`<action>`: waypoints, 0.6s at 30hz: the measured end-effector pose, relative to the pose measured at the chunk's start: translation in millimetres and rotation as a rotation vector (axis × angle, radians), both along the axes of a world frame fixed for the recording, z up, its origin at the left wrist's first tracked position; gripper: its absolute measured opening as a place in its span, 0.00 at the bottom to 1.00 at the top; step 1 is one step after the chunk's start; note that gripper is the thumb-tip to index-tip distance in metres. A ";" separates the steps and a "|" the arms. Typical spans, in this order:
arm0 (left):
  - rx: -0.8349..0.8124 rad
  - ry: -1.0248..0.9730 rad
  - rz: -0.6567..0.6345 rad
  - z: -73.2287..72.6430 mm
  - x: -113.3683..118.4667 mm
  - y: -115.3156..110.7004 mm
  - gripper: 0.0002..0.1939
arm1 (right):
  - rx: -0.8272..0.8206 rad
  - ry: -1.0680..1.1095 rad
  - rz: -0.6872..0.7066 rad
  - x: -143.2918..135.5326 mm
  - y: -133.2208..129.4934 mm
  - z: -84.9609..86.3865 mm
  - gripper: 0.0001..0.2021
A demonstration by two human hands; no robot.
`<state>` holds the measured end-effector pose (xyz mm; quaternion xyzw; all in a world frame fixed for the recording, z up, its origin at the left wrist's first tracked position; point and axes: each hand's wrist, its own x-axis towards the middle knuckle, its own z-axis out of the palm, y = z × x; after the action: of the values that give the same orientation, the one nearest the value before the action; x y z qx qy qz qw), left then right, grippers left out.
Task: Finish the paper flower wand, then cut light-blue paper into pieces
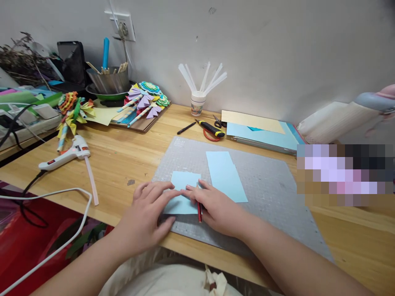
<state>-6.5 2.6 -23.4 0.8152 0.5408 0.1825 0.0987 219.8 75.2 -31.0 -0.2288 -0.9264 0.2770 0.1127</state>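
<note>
A small light-blue sheet of paper (185, 177) lies on the grey cutting mat (265, 185). On its left side rests my left hand (151, 211), open, with fingers spread over the paper and the thumb near its lower edge. My right hand (216, 207) presses the right side of the sheet with its fingertips. Tucked under that hand is a red and black pencil (200, 213), held along the paper's right edge; part of it is hidden. The fingertips of both hands nearly meet. Just beyond my right hand lies a longer light-blue paper strip (226, 176).
Behind the mat lie a black pen (186, 128), a yellow-black utility knife (211, 128), scissors (219, 121) and stacked paper (262, 135). A paper cup (198, 105) holds white strips. At left are a glue gun (66, 156), its cable and paper flowers (143, 100).
</note>
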 end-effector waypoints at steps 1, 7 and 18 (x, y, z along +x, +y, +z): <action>0.033 0.050 -0.009 -0.5 0.4 1.7 0.21 | 0.007 0.005 0.009 0.9 -0.3 2.5 0.27; 0.208 0.119 -0.100 -5.8 3.4 5.7 0.09 | 0.101 0.032 -0.044 5.1 1.3 10.9 0.13; -0.106 -0.052 0.212 -8.9 9.5 23.2 0.14 | -0.176 0.134 -0.457 0.3 6.4 -1.6 0.10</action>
<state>3.0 25.8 -32.3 0.7421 0.6301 0.1843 0.1357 220.1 81.6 -32.6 -0.4225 -0.8133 0.3386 0.2131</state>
